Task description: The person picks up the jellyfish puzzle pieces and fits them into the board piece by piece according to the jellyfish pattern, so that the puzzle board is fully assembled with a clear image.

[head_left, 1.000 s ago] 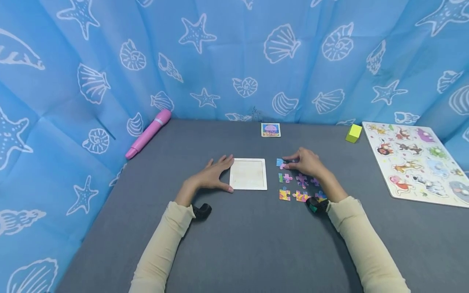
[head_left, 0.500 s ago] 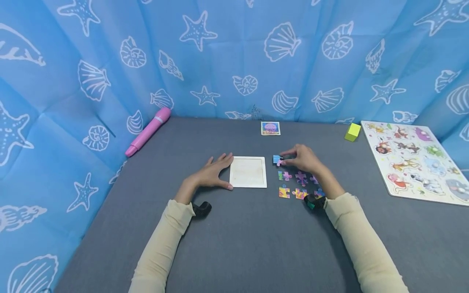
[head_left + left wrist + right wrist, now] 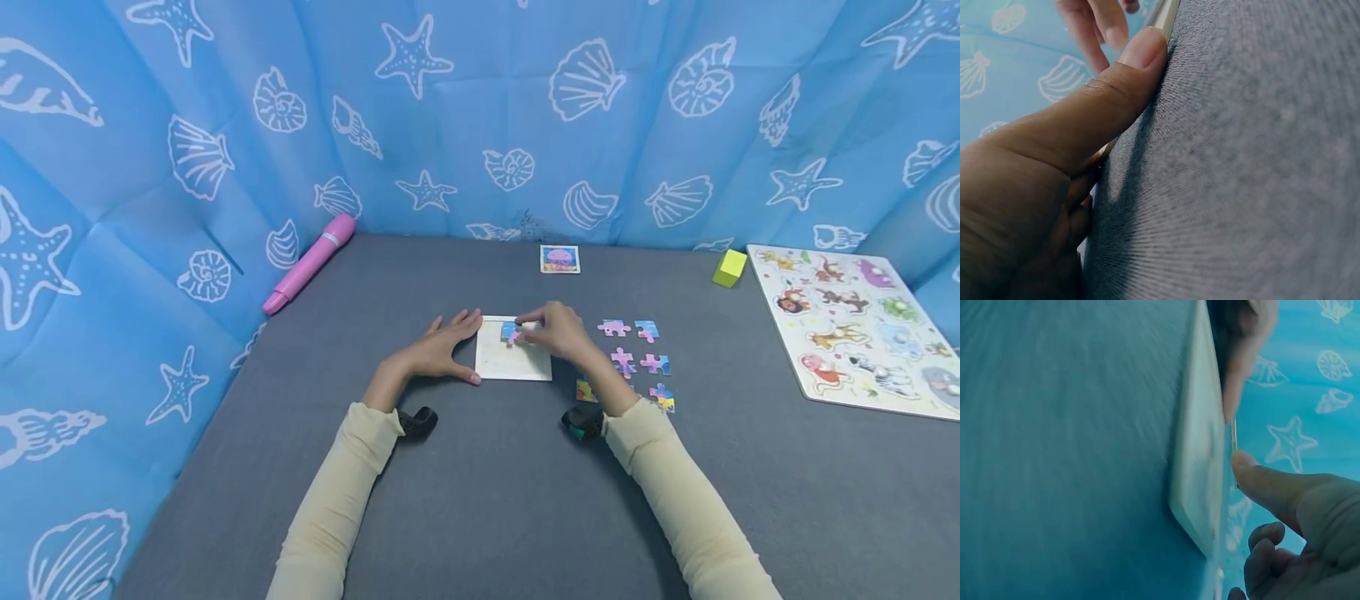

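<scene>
My right hand (image 3: 558,333) pinches a blue and pink jigsaw piece (image 3: 510,332) between thumb and fingers, over the upper part of a pale square puzzle frame (image 3: 517,364). In the right wrist view that piece (image 3: 1234,434) appears edge-on, slightly above the frame's surface. With fingers spread, my left hand (image 3: 435,348) rests along the frame's left side; its thumb (image 3: 1144,50) touches the frame's edge. Right of the frame, several loose jigsaw pieces (image 3: 622,361) lie in rows, some partly covered by my right forearm.
A small jellyfish picture card (image 3: 560,259) lies behind the frame. A pink pen-shaped object (image 3: 309,265) is at the back left. At the back right are a yellow-green block (image 3: 730,268) and an animal peg board (image 3: 847,329). A blue shell-patterned curtain (image 3: 465,117) borders the grey table.
My right hand has lifted the blue and pink jigsaw piece from the top-left of the loose pieces and carried it left over the frame. My left hand stays at the frame's side.
</scene>
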Available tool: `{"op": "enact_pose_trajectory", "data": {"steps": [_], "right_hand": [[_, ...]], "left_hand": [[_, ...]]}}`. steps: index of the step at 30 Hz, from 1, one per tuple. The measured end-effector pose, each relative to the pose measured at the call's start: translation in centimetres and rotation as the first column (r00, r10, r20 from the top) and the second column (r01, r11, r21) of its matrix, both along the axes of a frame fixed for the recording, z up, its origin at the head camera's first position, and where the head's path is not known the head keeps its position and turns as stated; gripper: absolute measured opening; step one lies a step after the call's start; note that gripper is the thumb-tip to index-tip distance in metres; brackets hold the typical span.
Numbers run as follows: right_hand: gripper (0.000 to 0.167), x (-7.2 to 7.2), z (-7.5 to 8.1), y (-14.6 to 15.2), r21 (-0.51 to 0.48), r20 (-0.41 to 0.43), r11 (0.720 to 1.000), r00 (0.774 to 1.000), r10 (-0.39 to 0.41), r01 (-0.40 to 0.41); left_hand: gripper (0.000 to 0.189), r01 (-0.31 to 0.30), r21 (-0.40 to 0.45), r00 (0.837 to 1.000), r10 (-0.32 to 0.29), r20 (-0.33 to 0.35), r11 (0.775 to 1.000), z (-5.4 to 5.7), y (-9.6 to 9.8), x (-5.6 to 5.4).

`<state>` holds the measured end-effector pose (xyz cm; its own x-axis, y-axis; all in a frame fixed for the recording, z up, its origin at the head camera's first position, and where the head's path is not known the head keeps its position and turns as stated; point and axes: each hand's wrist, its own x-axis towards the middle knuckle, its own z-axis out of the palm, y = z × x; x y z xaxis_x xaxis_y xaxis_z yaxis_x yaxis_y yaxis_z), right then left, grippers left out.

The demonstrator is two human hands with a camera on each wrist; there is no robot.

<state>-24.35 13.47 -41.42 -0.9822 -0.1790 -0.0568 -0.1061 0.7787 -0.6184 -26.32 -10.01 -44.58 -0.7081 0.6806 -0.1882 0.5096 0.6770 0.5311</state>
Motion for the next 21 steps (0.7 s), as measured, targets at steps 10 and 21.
{"op": "enact_pose_trajectory", "data": {"steps": [10,21], "right_hand": [[0.028,-0.8,-1.4,-1.6,0.009,-0.026,0.999,0.999,-0.038,0.039],[0.024,-1.1,-1.5,-2.8,0.022,-0.011,1.000,1.000,-0.018,0.018]], "left_hand": [[0.104,0.013,0.009,1.000,-0.013,-0.001,1.000,0.2,0.0,-0.1],[0.104,0.007,-0.005,1.000,-0.007,0.011,1.000,0.0,-0.1,-0.2]]}}
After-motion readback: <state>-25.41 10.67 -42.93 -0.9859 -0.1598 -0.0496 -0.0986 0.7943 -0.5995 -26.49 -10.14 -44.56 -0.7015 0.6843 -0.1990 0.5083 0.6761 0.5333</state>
